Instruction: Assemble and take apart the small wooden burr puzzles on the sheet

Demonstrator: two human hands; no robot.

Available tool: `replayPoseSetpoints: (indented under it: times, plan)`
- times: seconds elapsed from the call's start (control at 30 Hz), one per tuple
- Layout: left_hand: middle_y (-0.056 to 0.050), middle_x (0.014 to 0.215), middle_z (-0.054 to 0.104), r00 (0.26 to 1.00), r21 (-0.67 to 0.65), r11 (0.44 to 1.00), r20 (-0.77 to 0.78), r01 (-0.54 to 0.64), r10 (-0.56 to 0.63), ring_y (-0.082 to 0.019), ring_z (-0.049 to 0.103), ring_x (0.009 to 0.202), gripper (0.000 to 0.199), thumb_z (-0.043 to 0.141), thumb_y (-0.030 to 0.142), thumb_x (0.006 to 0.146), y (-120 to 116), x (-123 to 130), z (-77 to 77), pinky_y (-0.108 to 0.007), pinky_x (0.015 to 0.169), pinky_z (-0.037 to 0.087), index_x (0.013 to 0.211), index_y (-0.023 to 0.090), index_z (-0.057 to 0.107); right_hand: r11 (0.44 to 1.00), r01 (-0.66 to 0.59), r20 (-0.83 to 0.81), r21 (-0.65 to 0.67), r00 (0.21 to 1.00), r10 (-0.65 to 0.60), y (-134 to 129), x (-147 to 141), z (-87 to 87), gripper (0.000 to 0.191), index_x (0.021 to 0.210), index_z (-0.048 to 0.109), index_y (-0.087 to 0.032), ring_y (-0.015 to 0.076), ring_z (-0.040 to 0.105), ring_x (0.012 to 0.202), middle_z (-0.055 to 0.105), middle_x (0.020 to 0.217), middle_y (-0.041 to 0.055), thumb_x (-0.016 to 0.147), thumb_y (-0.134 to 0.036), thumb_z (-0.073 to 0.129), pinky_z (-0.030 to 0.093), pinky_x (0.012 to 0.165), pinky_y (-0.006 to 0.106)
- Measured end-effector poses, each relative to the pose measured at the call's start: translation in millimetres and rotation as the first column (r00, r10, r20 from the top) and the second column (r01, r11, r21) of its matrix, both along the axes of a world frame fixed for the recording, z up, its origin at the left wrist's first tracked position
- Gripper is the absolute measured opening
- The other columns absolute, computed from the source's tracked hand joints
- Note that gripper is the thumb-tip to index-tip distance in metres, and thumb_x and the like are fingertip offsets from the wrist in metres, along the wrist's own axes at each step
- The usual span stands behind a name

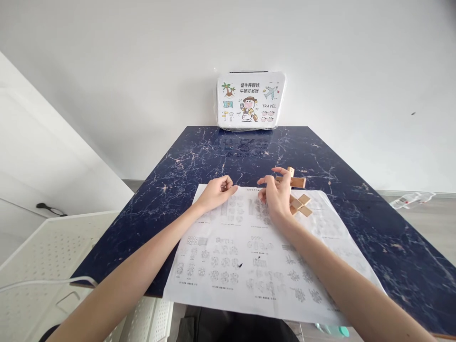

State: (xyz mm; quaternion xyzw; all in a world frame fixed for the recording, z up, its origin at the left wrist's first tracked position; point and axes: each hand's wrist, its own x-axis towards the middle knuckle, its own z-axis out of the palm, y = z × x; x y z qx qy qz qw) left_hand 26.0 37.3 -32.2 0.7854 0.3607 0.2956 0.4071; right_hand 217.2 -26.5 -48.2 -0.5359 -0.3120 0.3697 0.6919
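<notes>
Head view, wrapped case [250,101], contents hidden, wooden pieces [301,205]

two hands [215,194] [279,197], several wooden pieces [298,182], one sheet [245,228], one case [251,100], one table [245,159]

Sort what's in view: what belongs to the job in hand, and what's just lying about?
Likely in the job:
upper wooden pieces, by the right hand
lower wooden pieces
printed sheet

Seemingly just lying about:
illustrated white case
white cable
clear plastic item
teal cap

Blocks [305,210] by far edge of sheet [235,223], case [251,102] behind.
</notes>
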Motion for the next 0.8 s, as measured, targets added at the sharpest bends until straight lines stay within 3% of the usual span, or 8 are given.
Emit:
replayPoseSetpoints:
  times: [0.53, 0.8]
  plan:
    - [0.005, 0.07, 0.043, 1.0, 0.059, 0.998, 0.004, -0.001, 0.001, -0.011, 0.039, 0.059, 0.035, 0.065, 0.043, 0.093, -3.8, -2.8, -4.8, -0.027, 0.059, 0.029, 0.076, 0.022, 0.043, 0.999, 0.031, -0.001, -0.006, 1.0, -0.031, 0.6, -5.2, -1.2, 0.039, 0.113, 0.039, -0.03, 0.0094, 0.047, 0.043, 0.063, 0.085, -0.0045, 0.08, -0.018, 0.059, 0.035, 0.042, 0.026]
    - [0.004, 0.071, 0.045, 1.0, 0.079, 0.997, 0.001, 0.004, -0.004, -0.011, 0.04, 0.06, 0.034, 0.065, 0.043, 0.093, -6.5, -3.5, -4.5, -0.028, 0.06, 0.03, 0.076, 0.022, 0.044, 0.999, 0.039, 0.064, 0.034, 0.997, -0.041, 4.2, -2.0, -12.6, 0.034, 0.105, 0.039, -0.029, 0.0103, 0.047, 0.047, 0.061, 0.083, -0.0049, 0.081, -0.024, 0.062, 0.034, 0.045, 0.025]
